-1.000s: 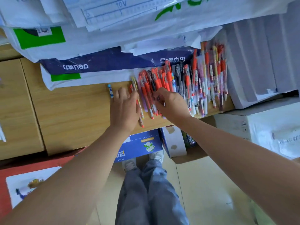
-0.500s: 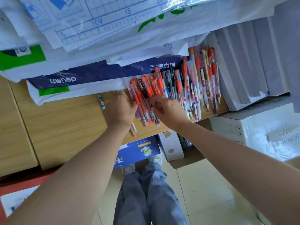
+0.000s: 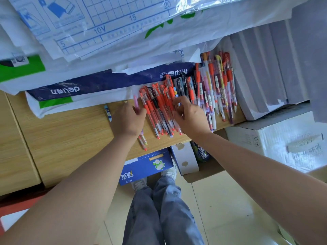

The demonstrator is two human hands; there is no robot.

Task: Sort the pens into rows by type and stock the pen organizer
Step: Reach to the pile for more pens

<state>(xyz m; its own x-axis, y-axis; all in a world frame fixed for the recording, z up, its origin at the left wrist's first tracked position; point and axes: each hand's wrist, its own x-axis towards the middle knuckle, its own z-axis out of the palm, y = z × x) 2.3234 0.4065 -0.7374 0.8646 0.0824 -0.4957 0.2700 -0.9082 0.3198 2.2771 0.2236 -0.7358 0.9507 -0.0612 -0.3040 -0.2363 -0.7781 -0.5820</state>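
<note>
sorting looked partly done: a row of red pens lay side by side mid-frame on the desk, a mixed bunch to its right seemed unsorted, and no organizer showed. the right hand curled onto the red pens and the left hand covered a pink pen; whether either grip was clamped could not be told.
</note>
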